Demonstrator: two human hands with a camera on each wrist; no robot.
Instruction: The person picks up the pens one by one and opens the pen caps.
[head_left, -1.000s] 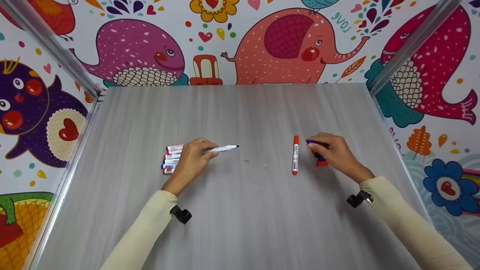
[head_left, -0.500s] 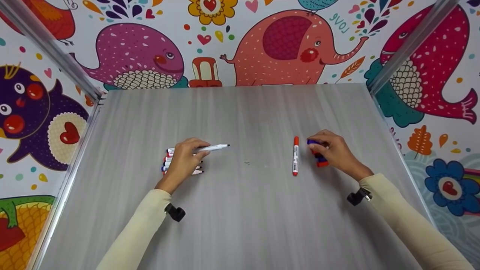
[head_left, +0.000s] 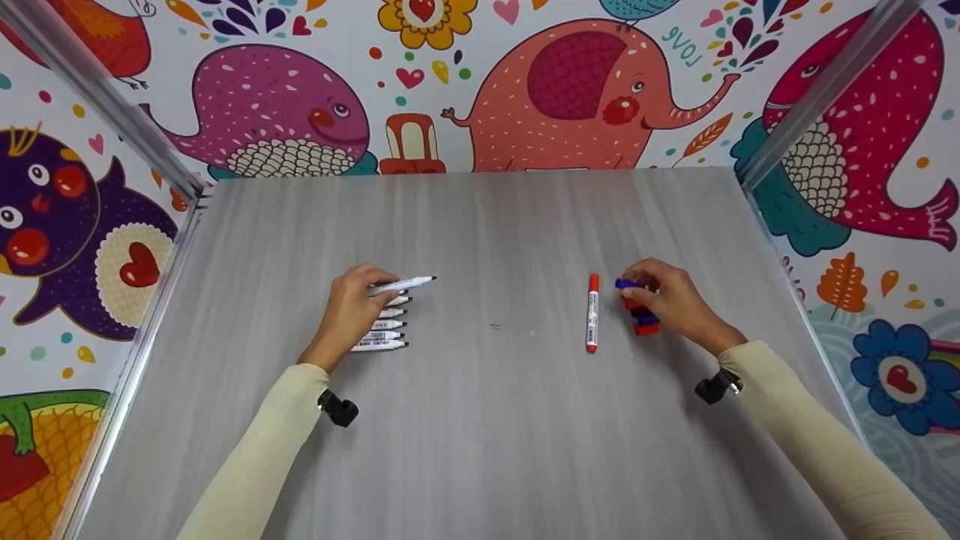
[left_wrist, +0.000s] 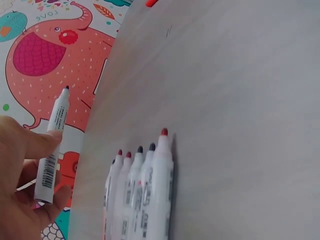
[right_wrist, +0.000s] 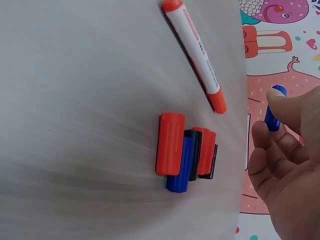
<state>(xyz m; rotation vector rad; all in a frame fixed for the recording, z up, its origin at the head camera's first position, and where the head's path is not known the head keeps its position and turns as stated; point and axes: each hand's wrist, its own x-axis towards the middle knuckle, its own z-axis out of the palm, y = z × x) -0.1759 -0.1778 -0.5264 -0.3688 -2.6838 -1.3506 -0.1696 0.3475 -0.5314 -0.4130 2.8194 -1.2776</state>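
Observation:
My left hand (head_left: 346, 309) pinches a white uncapped marker (head_left: 415, 283) between thumb and fingers. Its dark tip points right, and it is raised above the table in the left wrist view. Below it lies a row of several uncapped white markers (left_wrist: 162, 195) with red and dark tips; the hand hides their rear ends in the head view. On the right, my right hand (head_left: 673, 297) holds a blue marker cap (right_wrist: 272, 120) between thumb and fingertips. Close beside that hand several loose caps lie in a row, among them a red cap (right_wrist: 171, 145) and a blue cap (right_wrist: 178, 181).
A capped red marker (head_left: 592, 313) lies between the hands, nearer the right one. Two short dark strokes (head_left: 494, 326) mark the grey table (head_left: 480, 450). Walls with cartoon animals and metal posts (head_left: 829, 94) bound the table's back and sides.
My left hand has moved left and slightly away with the uncapped marker, coming over the far end of the marker row. The right hand stays almost still with the blue cap.

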